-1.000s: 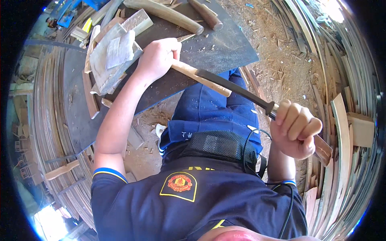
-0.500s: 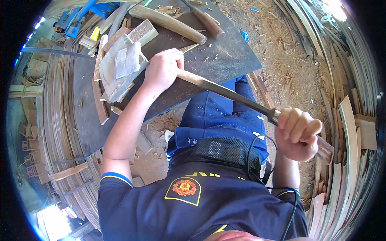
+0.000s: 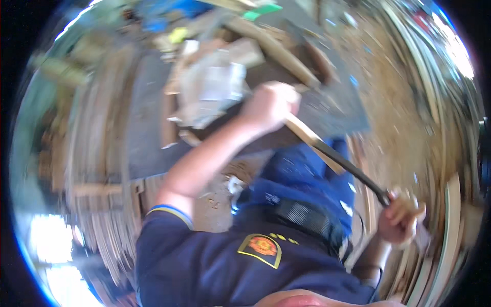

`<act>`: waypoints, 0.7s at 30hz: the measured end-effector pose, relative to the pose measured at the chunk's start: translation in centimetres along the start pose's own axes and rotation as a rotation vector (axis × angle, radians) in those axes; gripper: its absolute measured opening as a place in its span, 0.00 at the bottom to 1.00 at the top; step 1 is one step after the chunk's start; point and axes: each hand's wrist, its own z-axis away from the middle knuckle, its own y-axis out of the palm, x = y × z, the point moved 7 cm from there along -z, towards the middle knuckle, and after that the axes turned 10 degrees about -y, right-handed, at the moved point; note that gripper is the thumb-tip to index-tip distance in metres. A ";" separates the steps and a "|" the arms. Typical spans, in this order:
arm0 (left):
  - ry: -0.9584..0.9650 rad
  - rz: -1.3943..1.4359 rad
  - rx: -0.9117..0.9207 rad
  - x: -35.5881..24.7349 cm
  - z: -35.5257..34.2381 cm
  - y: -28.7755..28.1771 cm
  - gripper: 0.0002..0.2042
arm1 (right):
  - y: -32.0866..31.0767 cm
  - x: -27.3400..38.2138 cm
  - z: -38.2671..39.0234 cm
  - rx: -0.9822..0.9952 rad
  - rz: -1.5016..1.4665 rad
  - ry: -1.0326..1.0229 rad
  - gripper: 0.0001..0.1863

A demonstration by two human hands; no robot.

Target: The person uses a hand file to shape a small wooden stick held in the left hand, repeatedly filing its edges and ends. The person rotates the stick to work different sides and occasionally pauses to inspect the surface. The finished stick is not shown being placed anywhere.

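My left hand (image 3: 268,105) is closed round a narrow pale wooden strip (image 3: 303,130) at the near edge of the dark bench. From the strip a long dark steel chisel (image 3: 353,171) slants down to the right across my legs. Its blade lies against the strip; whether it cuts in I cannot tell through the blur. My right hand (image 3: 401,217) grips the chisel's handle end, fingers wrapped round it. Just left of my left hand, a crumpled whitish sheet (image 3: 220,82) rests over wood blocks.
On the dark bench top (image 3: 353,110) lie a thick round wooden stick (image 3: 276,51) and a brown wooden handle (image 3: 322,64). Long wooden strips (image 3: 452,220) are stacked at the right, and more boards (image 3: 97,117) stand at the left. Wood scraps litter the ground (image 3: 394,138).
The whole view has swung and blurred, with bench and hands now farther right and lower in the picture. Both hands keep their holds on the strip and the chisel.
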 end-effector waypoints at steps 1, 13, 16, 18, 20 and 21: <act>0.123 -0.007 -0.033 -0.3 -0.6 0.5 0.05 | -1.0 -0.1 0.7 0.002 0.048 0.040 0.18; 0.139 0.031 -0.174 2.3 -1.2 -1.0 0.05 | -1.1 -1.8 0.3 0.401 0.439 0.105 0.16; 0.082 0.124 -0.103 2.0 -1.5 -0.8 0.04 | -2.6 1.2 -0.5 0.381 0.447 0.130 0.15; 0.072 0.142 -0.094 2.0 -1.2 -0.7 0.04 | -3.5 1.6 -0.7 0.389 0.426 0.101 0.16; 0.074 0.086 -0.093 1.5 -1.1 -0.8 0.03 | -1.9 0.9 -1.2 0.416 0.439 0.027 0.12; 0.078 0.091 -0.084 1.6 -1.4 -0.6 0.03 | -0.4 -0.6 -1.2 0.486 0.497 0.002 0.12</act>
